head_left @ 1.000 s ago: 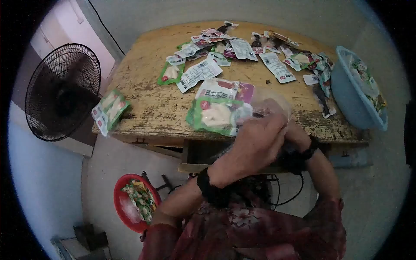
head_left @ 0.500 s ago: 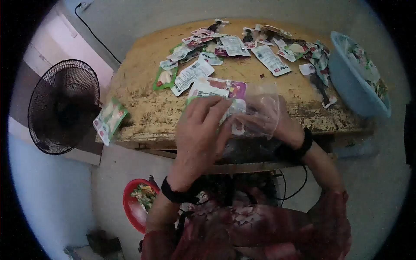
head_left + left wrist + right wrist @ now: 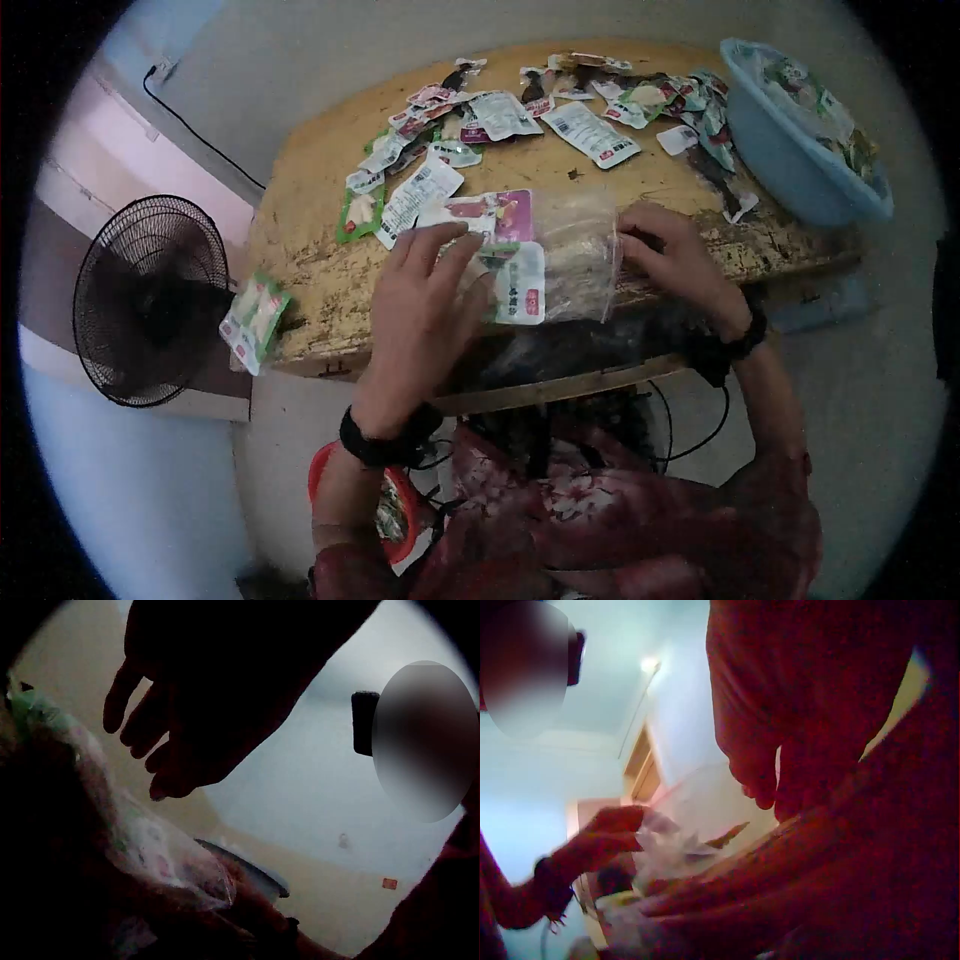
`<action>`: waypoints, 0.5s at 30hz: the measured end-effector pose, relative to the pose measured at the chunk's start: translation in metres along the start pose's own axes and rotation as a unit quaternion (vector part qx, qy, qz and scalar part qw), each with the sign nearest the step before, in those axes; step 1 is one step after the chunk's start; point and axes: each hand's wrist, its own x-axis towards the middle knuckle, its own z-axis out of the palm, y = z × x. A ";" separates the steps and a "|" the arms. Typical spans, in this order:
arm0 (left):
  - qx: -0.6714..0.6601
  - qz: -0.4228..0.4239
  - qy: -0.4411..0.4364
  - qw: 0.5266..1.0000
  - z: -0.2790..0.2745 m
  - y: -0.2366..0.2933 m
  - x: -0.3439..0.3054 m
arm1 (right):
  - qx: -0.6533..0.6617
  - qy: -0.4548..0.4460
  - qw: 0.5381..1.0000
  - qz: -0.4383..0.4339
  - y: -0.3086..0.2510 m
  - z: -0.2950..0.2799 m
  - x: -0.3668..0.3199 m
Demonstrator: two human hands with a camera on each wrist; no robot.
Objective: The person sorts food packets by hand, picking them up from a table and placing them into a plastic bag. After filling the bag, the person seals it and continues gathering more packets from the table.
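Observation:
A clear plastic bag (image 3: 575, 265) lies flat at the table's front edge, with several food packets (image 3: 515, 215) inside its left part. My left hand (image 3: 425, 300) is over the bag's left end, its fingers loosely extended and spread above the packets. In the left wrist view the same hand (image 3: 202, 712) appears as a dark outline beside the shiny film. With thumb and forefinger, my right hand (image 3: 675, 260) pinches the bag's right edge. The right wrist view shows this hand (image 3: 802, 712) dark against the pale film.
Loose packets (image 3: 500, 115) are scattered across the back of the yellow table (image 3: 320, 200). A blue basin (image 3: 800, 150) of packets leans at the right. One green-white packet (image 3: 255, 320) sits at the left edge, near a black fan (image 3: 150, 300). Below is a red basin (image 3: 400, 545).
My hands were together at the bag's right end; the left has moved left over the packets. The bag now lies stretched out between them, its right edge at my right fingertips.

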 end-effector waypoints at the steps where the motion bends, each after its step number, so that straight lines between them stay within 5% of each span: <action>1: 0.013 0.021 -0.016 1.000 -0.004 -0.004 0.013 | 0.012 0.033 0.999 -0.021 0.010 0.006 -0.005; 5: 0.050 0.084 -0.108 0.989 -0.004 -0.024 0.057 | -0.024 0.078 0.995 -0.052 0.014 0.005 -0.012; 8: -0.072 0.062 -0.268 0.959 0.012 -0.060 0.092 | 0.064 0.057 0.996 -0.013 0.023 0.006 -0.012; 11: -0.057 -0.063 -0.415 0.906 0.008 -0.046 0.117 | 0.016 0.070 0.997 -0.032 0.022 0.005 -0.013; 15: -0.031 0.050 -0.344 0.937 0.024 -0.071 0.119 | 0.018 0.077 0.996 -0.046 0.018 0.003 -0.016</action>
